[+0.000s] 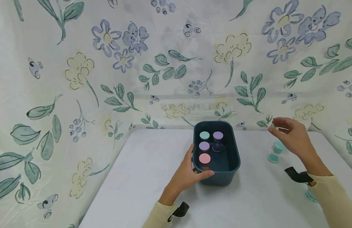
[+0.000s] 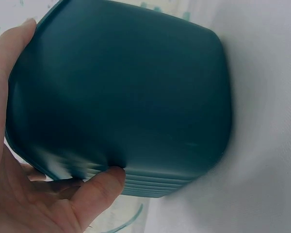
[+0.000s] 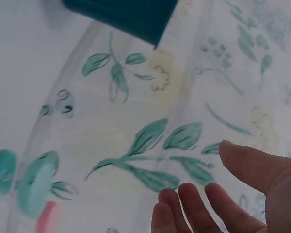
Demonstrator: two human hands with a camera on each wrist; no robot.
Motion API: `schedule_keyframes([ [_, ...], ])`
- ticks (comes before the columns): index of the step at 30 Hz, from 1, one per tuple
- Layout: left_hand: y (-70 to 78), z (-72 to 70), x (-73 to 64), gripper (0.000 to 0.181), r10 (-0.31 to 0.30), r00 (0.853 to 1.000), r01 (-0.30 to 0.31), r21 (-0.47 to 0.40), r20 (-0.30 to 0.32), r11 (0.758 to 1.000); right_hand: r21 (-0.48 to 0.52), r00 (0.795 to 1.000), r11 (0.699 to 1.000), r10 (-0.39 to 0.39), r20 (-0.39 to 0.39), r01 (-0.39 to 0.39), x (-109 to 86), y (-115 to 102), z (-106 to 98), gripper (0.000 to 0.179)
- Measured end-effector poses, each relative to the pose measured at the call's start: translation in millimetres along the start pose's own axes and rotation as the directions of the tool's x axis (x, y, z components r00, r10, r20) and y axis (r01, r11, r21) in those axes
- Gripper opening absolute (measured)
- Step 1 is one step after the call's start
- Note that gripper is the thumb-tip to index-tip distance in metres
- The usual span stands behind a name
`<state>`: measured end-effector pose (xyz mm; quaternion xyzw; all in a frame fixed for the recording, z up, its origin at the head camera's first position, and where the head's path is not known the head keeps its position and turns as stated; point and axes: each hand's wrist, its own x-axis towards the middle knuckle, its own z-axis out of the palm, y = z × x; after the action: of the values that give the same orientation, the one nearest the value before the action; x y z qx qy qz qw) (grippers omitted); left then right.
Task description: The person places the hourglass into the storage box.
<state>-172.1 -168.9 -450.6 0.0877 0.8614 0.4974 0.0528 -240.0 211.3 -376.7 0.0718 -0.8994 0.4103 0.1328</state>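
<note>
A dark teal plastic bin (image 1: 218, 179) stands on the white table in the head view. Inside it, mostly along its left side, are small jars with a mint lid (image 1: 204, 135), purple lids (image 1: 218, 136) and a pink lid (image 1: 204, 158). My left hand (image 1: 182, 175) grips the bin's near left corner, thumb along the front rim; the left wrist view shows its fingers on the bin wall (image 2: 126, 87). To the right of the bin, my right hand (image 1: 295, 137) hovers above the table. Its thumb and fingers (image 3: 186, 204) are bent loosely and apart, with nothing between them.
Below the right hand are mint-lidded jars (image 1: 273, 158), one with a bit of pink beside it. Another mint piece (image 1: 311, 196) is partly hidden by the right sleeve. A floral cloth (image 1: 164, 79) hangs behind and beside the table (image 1: 153, 164).
</note>
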Motion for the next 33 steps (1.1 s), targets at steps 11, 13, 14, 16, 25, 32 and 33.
schedule_keyframes([
  [11, 0.4, -1.1, -2.2, 0.125, -0.015, 1.0, 0.015, 0.023, -0.018, 1.0, -0.05, 0.989, 0.99, 0.138, 0.046, -0.135, -15.1, 37, -2, 0.071],
  [13, 0.1, -0.7, -2.2, 0.125, -0.011, 1.0, 0.011, 0.018, -0.018, 1.0, -0.052, 0.988, 0.989, 0.142, 0.054, -0.139, -18.5, 42, 0, 0.072],
  [14, 0.1, -0.4, -2.1, 0.125, -0.009, 1.0, 0.01, 0.015, -0.018, 1.0, -0.052, 0.987, 0.988, 0.146, 0.06, -0.143, -20.1, 44, 1, 0.072],
  [16, 0.2, 0.1, -1.8, 0.125, -0.009, 1.0, 0.009, 0.015, -0.019, 1.0, -0.053, 0.983, 0.986, 0.164, 0.078, -0.16, -22.9, 48, 3, 0.075],
  [25, -0.3, 0.9, -1.1, 0.124, -0.01, 1.0, 0.01, 0.017, -0.02, 1.0, -0.041, 0.972, 0.976, 0.218, 0.089, -0.215, -32.2, 62, 8, 0.075],
  [32, 0.4, 1.8, 0.2, 0.123, 0.0, 1.0, 0.0, 0.005, -0.014, 1.0, -0.033, 0.966, 0.97, 0.243, 0.086, -0.241, -37.4, 71, 13, 0.072],
  [33, 0.6, 1.9, 0.4, 0.123, 0.0, 1.0, 0.0, 0.003, -0.013, 1.0, -0.035, 0.966, 0.969, 0.246, 0.08, -0.244, -37.8, 72, 14, 0.072],
])
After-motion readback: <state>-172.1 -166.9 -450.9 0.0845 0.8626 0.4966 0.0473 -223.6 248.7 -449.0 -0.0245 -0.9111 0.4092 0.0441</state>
